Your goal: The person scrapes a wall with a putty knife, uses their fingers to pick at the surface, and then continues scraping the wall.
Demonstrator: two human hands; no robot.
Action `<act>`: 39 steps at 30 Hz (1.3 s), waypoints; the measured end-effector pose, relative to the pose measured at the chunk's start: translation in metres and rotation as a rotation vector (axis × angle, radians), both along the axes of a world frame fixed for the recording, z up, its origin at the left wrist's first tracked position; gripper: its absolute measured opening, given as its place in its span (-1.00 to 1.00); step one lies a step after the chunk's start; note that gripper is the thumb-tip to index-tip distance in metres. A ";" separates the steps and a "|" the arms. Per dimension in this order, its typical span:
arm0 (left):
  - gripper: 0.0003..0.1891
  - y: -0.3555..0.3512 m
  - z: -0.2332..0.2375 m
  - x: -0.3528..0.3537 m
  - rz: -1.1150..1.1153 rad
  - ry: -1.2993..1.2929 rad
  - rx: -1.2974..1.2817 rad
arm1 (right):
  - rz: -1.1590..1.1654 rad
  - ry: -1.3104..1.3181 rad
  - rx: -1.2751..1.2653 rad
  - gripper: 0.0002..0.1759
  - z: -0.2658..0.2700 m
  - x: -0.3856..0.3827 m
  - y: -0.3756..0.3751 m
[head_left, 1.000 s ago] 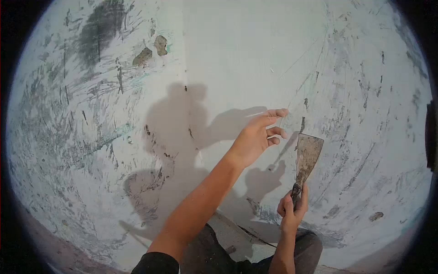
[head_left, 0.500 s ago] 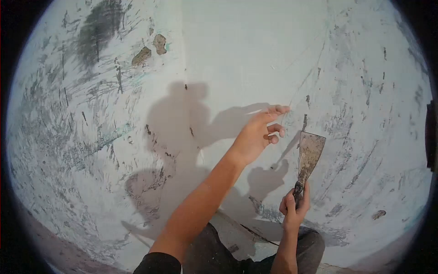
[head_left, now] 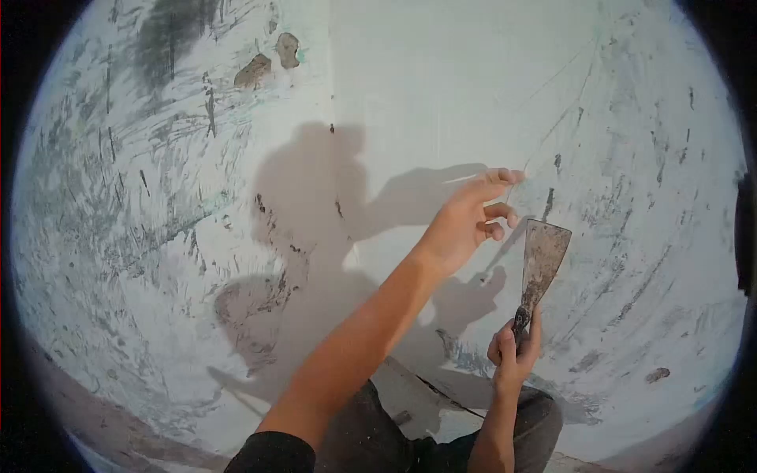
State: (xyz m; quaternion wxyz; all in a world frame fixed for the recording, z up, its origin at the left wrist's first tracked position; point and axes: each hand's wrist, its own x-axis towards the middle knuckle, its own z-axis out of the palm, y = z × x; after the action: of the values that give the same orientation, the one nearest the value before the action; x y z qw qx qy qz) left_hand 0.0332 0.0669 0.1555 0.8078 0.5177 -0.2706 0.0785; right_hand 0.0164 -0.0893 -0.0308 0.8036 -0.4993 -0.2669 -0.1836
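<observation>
My left hand (head_left: 473, 217) is raised before the pale wall (head_left: 441, 94), its fingers bent and apart. A thin, hair-like line shows near its fingertips; whether the fingers touch it or the wall I cannot tell. Lower and to the right, my right hand (head_left: 516, 347) is closed round the dark handle of a scraper (head_left: 546, 256). The scraper's wide, stained blade points upward, just below a dark mark on the wall.
Dark scuffs cover the wall at left and right, with two brown chipped patches (head_left: 253, 71) at upper left. My shadow falls across the middle. My bent knee (head_left: 538, 430) in dark trousers is at the bottom, near a thin dark strip at the wall's foot.
My left hand has moved a little right and slightly up. The scraper in my right hand has shifted slightly right and up. The view has shifted slightly against the wall.
</observation>
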 end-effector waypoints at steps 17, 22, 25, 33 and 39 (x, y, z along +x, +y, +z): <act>-0.58 0.010 -0.003 0.003 0.018 0.009 0.050 | 0.042 0.039 -0.023 -0.29 0.014 -0.010 -0.009; -0.50 0.013 -0.008 0.006 0.049 0.090 -0.028 | 0.048 0.020 0.000 -0.27 0.015 -0.012 -0.018; -0.52 0.009 -0.007 0.005 0.043 0.092 0.057 | 0.044 0.047 0.042 -0.29 0.015 -0.011 -0.020; -0.44 -0.010 0.001 0.002 0.041 0.134 0.067 | -0.001 0.052 0.030 -0.29 0.020 -0.010 -0.029; -0.42 -0.019 0.002 0.000 0.016 0.158 0.006 | 0.003 0.052 0.059 -0.29 0.021 -0.010 -0.034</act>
State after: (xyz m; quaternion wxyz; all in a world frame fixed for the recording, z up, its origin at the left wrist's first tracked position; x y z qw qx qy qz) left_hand 0.0337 0.0478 0.1578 0.8245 0.5268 -0.2020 0.0431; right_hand 0.0060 -0.1235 -0.0103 0.8251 -0.4793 -0.2411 -0.1771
